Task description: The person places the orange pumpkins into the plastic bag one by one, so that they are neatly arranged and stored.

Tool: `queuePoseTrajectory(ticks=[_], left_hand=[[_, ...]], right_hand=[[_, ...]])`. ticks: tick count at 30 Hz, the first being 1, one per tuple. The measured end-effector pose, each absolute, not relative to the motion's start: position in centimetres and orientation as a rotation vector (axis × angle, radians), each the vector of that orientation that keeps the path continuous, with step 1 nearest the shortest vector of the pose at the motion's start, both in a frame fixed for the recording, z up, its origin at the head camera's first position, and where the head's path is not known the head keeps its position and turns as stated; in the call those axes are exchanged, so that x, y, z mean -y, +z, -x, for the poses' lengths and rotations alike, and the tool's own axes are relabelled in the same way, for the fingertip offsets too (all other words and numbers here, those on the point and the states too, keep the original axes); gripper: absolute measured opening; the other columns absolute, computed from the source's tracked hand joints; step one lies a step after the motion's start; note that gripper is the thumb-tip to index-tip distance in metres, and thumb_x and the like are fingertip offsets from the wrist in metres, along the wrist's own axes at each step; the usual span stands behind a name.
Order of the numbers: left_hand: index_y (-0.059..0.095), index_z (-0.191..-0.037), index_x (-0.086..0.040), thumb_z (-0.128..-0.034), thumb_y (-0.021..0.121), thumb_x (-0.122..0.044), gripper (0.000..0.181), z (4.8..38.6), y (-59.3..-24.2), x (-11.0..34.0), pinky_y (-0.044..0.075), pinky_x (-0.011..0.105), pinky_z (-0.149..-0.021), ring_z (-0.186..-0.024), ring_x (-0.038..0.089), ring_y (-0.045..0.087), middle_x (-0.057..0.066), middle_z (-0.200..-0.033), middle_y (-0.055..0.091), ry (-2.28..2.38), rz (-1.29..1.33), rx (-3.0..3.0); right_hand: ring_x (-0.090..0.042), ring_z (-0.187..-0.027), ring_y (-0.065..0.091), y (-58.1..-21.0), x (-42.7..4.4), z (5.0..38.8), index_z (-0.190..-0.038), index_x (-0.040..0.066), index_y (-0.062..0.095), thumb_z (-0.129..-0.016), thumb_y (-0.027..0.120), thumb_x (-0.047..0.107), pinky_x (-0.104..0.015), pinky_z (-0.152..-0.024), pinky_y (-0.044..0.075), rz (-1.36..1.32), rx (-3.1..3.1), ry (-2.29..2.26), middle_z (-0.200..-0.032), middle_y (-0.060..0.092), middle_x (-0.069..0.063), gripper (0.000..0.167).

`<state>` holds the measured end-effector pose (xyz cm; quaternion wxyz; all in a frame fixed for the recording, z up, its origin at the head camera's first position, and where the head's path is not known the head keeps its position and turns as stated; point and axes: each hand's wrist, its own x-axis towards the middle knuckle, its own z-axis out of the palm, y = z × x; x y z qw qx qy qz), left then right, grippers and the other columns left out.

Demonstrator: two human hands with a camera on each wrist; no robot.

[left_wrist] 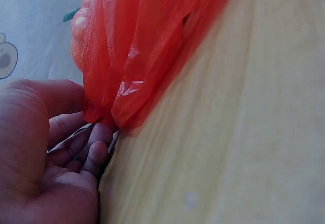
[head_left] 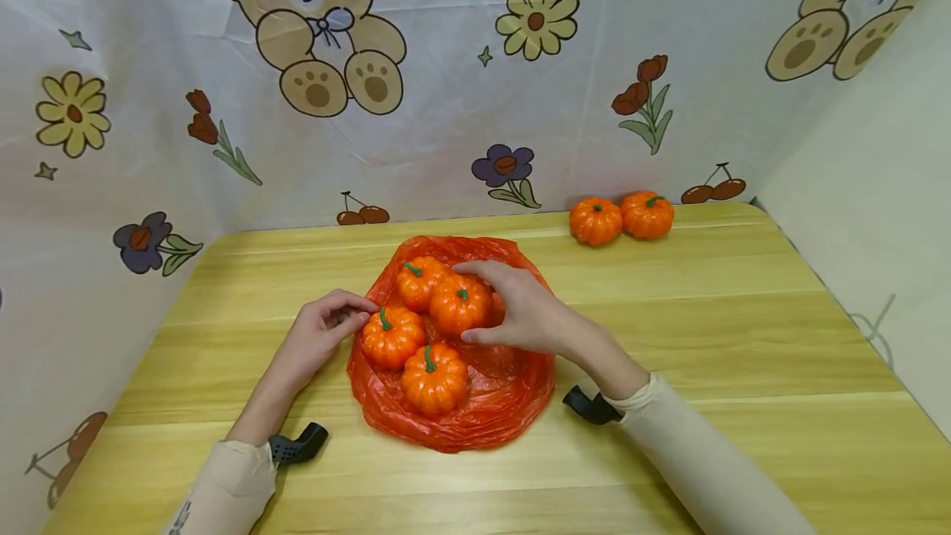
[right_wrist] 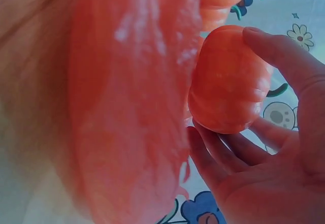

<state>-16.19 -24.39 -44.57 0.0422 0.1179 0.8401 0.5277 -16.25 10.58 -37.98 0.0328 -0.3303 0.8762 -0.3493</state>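
A crinkled red plastic bag (head_left: pixel 490 429) lies on the table with its mouth spread wide, and several small orange pumpkins with green stems sit in it. My right hand (head_left: pixel 531 310) holds one pumpkin (head_left: pixel 455 312) between thumb and fingers, above the bag's right part; the right wrist view shows this pumpkin (right_wrist: pixel 228 82) from its side. At the left rim, my left hand (head_left: pixel 321 335) pinches the edge of the bag (left_wrist: pixel 132 66). Beside those fingers is a pumpkin (head_left: pixel 394 340), with another pumpkin (head_left: pixel 420 281) behind it and one more (head_left: pixel 434 382) in front.
Two more pumpkins (head_left: pixel 596 223) (head_left: pixel 648 217) stand side by side at the table's back edge, right of the bag. Behind the wooden table (head_left: pixel 713 320) hangs a cloth (head_left: pixel 446 89) printed with bears and flowers. A pale wall (head_left: pixel 854 188) runs along the right side.
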Motion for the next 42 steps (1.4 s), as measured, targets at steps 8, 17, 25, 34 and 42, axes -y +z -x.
queuePoseTrajectory(ticks=[8,17,25,34,42], left_hand=[[0.077,-0.115,-0.011,-0.1041,0.069,-0.023,0.018,16.2,-44.6,24.4,0.051,0.02,-0.08,-0.095,0.016,0.06,0.01,-0.113,0.07,1.608,-0.36,-2.579],[0.077,-0.115,-0.011,-0.1041,0.069,-0.022,0.017,16.2,-44.6,24.3,0.051,0.02,-0.08,-0.095,0.016,0.06,0.01,-0.113,0.07,1.62,-0.364,-2.571],[0.077,-0.115,-0.011,-0.1042,0.069,-0.023,0.018,16.2,-44.6,24.4,0.052,0.02,-0.08,-0.095,0.016,0.061,0.01,-0.114,0.071,1.613,-0.357,-2.569],[0.077,-0.115,-0.012,-0.1041,0.069,-0.024,0.018,16.1,-44.5,24.5,0.051,0.02,-0.08,-0.096,0.017,0.061,0.01,-0.114,0.071,1.604,-0.353,-2.576],[0.077,-0.115,-0.01,-0.1041,0.069,-0.022,0.018,16.2,-44.5,24.4,0.051,0.02,-0.08,-0.095,0.015,0.062,0.01,-0.112,0.071,1.629,-0.381,-2.561]], right_hand=[[-0.028,-0.143,0.052,-38.9,-10.0,16.0,-0.154,0.008,0.049,-0.086,0.09,0.031,-0.048,-0.122,0.039,1.028,-2.665,-1.001,-0.152,0.056,-0.009,0.083],[-0.03,-0.146,0.05,-39.5,-10.2,16.1,-0.156,0.01,0.047,-0.086,0.09,0.031,-0.049,-0.123,0.037,1.029,-2.655,-0.928,-0.155,0.054,-0.01,0.084],[-0.028,-0.145,0.051,-39.7,-10.3,16.2,-0.152,0.011,0.052,-0.087,0.089,0.031,-0.048,-0.123,0.037,1.047,-2.652,-0.966,-0.152,0.056,-0.008,0.077],[-0.026,-0.144,0.052,-39.3,-10.5,16.4,-0.153,0.012,0.052,-0.087,0.088,0.04,-0.047,-0.122,0.039,1.02,-2.64,-1.009,-0.153,0.057,-0.006,0.079],[-0.023,-0.143,0.051,-38.1,-11.6,16.9,-0.152,0.017,0.053,-0.085,0.088,0.048,-0.049,-0.119,0.041,0.956,-2.669,-1.122,-0.153,0.057,-0.003,0.082]])
